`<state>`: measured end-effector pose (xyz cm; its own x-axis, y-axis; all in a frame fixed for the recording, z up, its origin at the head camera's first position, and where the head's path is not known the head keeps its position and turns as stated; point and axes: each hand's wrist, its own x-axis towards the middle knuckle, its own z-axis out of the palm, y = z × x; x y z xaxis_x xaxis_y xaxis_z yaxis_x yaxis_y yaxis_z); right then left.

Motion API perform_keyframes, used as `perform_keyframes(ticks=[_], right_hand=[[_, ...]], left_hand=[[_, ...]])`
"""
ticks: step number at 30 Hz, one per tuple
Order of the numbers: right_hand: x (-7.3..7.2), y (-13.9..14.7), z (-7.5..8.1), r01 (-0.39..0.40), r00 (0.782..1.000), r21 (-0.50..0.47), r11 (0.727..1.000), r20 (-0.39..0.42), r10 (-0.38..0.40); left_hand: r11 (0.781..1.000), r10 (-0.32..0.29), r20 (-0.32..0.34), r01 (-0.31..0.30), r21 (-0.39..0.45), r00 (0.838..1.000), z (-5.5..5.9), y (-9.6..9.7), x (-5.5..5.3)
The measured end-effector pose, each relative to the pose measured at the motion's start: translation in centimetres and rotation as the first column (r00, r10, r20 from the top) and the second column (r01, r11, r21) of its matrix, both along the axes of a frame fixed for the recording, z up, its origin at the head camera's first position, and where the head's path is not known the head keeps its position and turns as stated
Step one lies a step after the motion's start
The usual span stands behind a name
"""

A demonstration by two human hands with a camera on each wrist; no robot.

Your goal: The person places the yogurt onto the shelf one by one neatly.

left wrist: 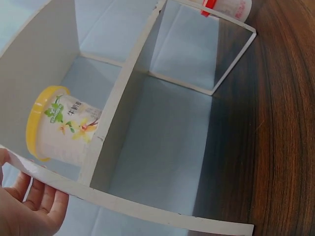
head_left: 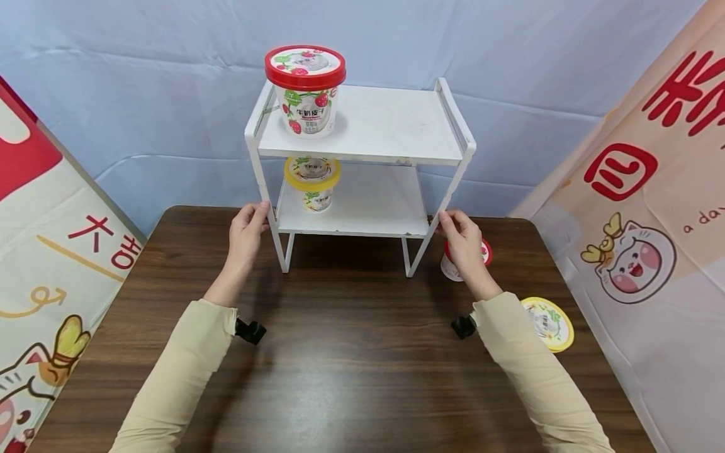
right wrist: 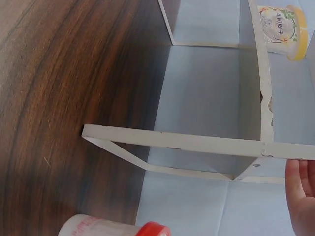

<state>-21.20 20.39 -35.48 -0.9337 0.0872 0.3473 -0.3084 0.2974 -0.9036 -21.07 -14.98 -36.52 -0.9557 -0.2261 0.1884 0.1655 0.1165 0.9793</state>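
White rack (head_left: pixel 362 152) held between two hands on the bench (head_left: pixel 351 352), its long axis running left to right.
The left hand (head_left: pixel 247 226) pinches the left upright and the right hand (head_left: pixel 463 238) the right one, both near lower-shelf height, so neither is clearly nearer; whether the feet bear weight I cannot tell. Only the head view shows the big red-lidded tub (head_left: pixel 306 91), at the left of the top shelf, above a yellow-lidded tub (head_left: pixel 313 182). The right hand partly hides a smaller red-lidded tub (head_left: pixel 452 267) in that view; the right wrist view shows its white side unblocked, beside the rack.
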Motion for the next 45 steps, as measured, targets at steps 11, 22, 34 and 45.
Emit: perform_keyframes(ticks=[11,22,34,45], right_hand=[[-0.1,1.5,0.0,0.012,1.000,0.284,0.959,0.008,-0.015],[0.3,4.3,-0.4,0.056,0.997,0.424,0.904,0.017,-0.069],[0.6,5.9,-1.8,0.181,0.976,0.438,0.881,0.026,-0.214],[0.5,7.0,-3.5,0.257,0.947,0.398,0.881,0.080,-0.312]], left_hand=[[0.999,-0.016,0.006,0.016,-0.050,1.000,-0.7,-0.5,-0.5],[0.999,-0.010,-0.002,0.010,-0.045,1.000,-0.9,-0.5,-0.5],[0.998,-0.015,-0.007,0.015,-0.066,1.000,-1.1,-0.5,-0.6],[0.999,-0.011,-0.013,0.010,-0.043,1.000,-1.1,-0.4,-0.6]])
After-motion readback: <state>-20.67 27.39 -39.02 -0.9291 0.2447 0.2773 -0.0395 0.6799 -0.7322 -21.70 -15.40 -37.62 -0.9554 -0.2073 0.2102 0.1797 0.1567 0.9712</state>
